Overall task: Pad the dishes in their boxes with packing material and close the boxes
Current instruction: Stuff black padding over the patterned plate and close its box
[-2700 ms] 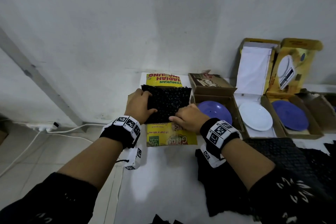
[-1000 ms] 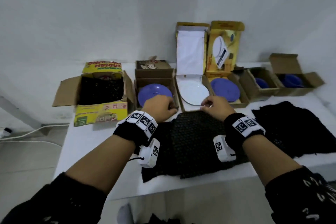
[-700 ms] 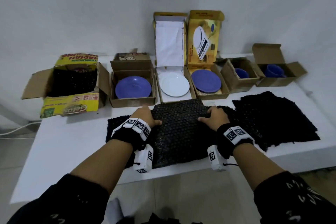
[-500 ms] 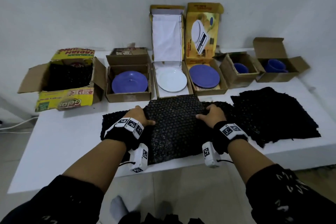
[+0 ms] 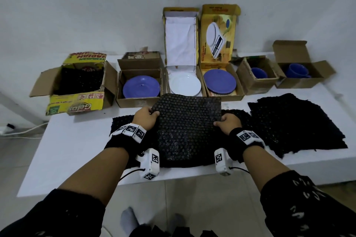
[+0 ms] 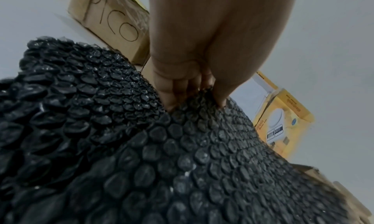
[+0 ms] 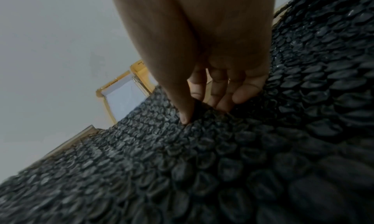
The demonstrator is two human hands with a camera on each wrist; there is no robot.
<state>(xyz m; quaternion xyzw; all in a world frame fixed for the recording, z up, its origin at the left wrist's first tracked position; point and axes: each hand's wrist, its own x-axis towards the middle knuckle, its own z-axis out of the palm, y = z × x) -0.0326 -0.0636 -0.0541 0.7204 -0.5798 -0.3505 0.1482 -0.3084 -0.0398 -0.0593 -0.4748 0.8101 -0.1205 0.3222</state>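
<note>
A black bubble-wrap sheet (image 5: 186,121) is raised off the pile at the table's front, its far edge lifted in front of the plate boxes. My left hand (image 5: 147,118) pinches its left edge (image 6: 194,99), thumb on top. My right hand (image 5: 227,121) pinches the right edge (image 7: 194,115) the same way. Behind stand open boxes: a brown one holding a blue plate (image 5: 141,86), a white-lined one holding a white plate (image 5: 185,84), and a yellow one holding a blue plate (image 5: 219,83).
A yellow box (image 5: 77,86) at the far left is filled with black wrap. Two small brown boxes with blue cups (image 5: 259,73) (image 5: 296,71) stand at the right. More black wrap (image 5: 296,121) lies on the white table (image 5: 77,150) to the right.
I left the yellow box and turned to the pile of wrap. Both hands took the top sheet by its sides and have lifted its far edge off the pile.
</note>
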